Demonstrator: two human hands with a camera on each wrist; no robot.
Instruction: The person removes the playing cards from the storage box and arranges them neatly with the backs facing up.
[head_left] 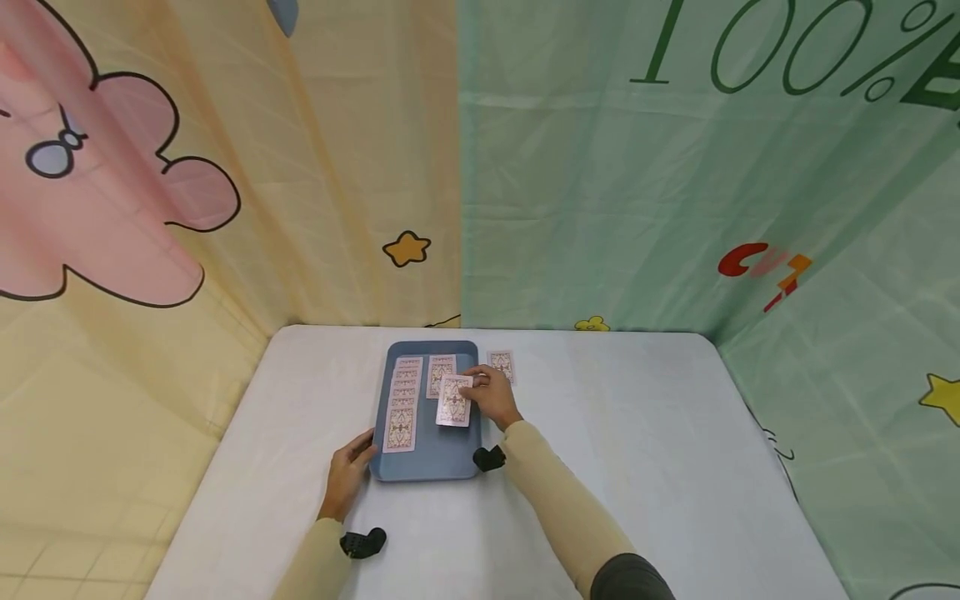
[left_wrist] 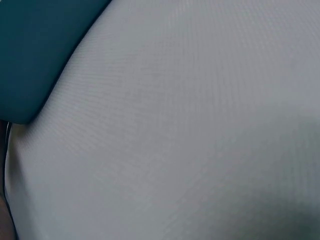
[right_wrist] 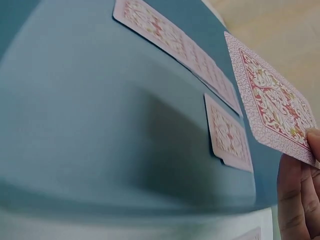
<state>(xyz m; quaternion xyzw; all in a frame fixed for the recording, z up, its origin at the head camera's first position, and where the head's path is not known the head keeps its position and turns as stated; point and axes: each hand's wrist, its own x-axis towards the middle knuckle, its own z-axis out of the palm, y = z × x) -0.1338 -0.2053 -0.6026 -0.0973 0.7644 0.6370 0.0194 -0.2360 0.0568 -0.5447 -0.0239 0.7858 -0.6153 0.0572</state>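
Observation:
A playing card point(head_left: 454, 401) with a pink patterned back is pinched between the thumb and fingers of my right hand point(head_left: 491, 395). It is raised over the blue tray point(head_left: 442, 462); in the right wrist view the lifted card point(right_wrist: 275, 100) stands tilted. Inside the tray, an overlapping column of cards point(head_left: 402, 421) runs down the left side. A shorter overlapping group of cards point(head_left: 441, 371) lies at the top, right of that column. My left hand point(head_left: 347, 475) rests at the tray's lower left edge, its fingers fairly straight; the left wrist view shows mainly the tray's corner point(left_wrist: 40, 60).
Another card or small stack point(head_left: 501, 363) lies face down on the white table point(head_left: 615, 450), just right of the tray and partly behind my right hand. Printed curtains point(head_left: 585, 208) hang behind the table and at both sides.

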